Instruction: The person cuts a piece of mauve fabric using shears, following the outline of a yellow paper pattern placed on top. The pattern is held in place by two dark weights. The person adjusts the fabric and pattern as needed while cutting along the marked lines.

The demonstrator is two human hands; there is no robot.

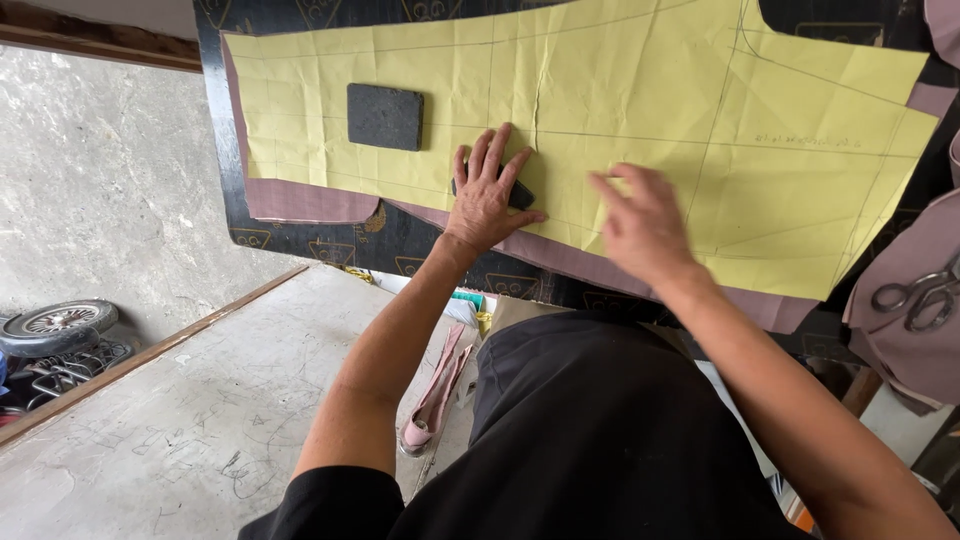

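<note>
A large yellow paper pattern (620, 110) with pencil lines lies over mauve fabric (300, 203) on a black work table (400, 245). My left hand (485, 190) presses flat on the pattern's near edge, fingers spread, partly covering a small dark block (521, 194). My right hand (640, 220) hovers or rests over the pattern just to the right, fingers loosely apart and blurred. It holds nothing that I can see. A dark rectangular weight (385, 116) sits on the pattern to the left of both hands.
Scissors (915, 295) lie on folded mauve fabric (900, 330) at the right edge. A lower grey board (200, 410) runs below the table at left. A wheeled object (55, 325) stands on the concrete floor at far left.
</note>
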